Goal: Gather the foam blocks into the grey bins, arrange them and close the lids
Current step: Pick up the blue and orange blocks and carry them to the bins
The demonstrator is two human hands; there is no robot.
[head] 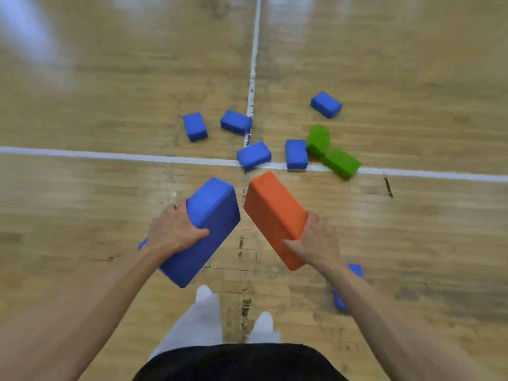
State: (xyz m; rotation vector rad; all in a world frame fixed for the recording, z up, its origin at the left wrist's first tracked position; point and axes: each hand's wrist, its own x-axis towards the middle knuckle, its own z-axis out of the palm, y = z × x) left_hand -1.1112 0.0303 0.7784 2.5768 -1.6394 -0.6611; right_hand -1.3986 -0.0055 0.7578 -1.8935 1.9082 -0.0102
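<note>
Blue block (209,221) is held above the floor (110,111) in the left hand (176,229), whose fingers curl round its edge. The orange block (275,213), just beside it, is gripped by the right hand (316,243). Further ahead on the floor lie five more blue blocks (253,155) and two green blocks (341,162), near the white lines (137,156).

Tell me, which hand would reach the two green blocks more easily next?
Probably the right hand: the green blocks lie ahead on its side, beyond the orange block it grips. The left hand grips a blue block farther off. Both are full.
</note>
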